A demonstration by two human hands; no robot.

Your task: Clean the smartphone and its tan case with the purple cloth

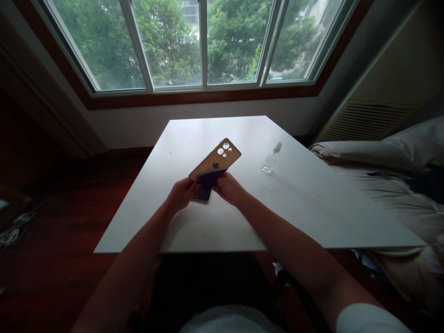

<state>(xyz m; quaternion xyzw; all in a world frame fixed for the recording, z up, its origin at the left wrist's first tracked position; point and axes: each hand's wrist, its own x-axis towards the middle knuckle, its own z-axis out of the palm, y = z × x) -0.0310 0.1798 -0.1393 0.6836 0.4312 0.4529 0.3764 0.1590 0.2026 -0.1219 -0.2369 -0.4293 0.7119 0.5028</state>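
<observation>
Two hands on one gold rectangular phone case (215,162) | left hand (181,193) and right hand (229,187) each clasp its near end above the white table (305,203) | long axis runs far-right | small clear bottle (270,159) lies right.

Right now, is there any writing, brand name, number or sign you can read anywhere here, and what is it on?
No readable words or numbers anywhere.
Gold phone case, held by the left hand and right hand: a dark logo mark only, no letters, shape too small to make out.
Clear bottle on the white table: any label too blurred to read.
</observation>
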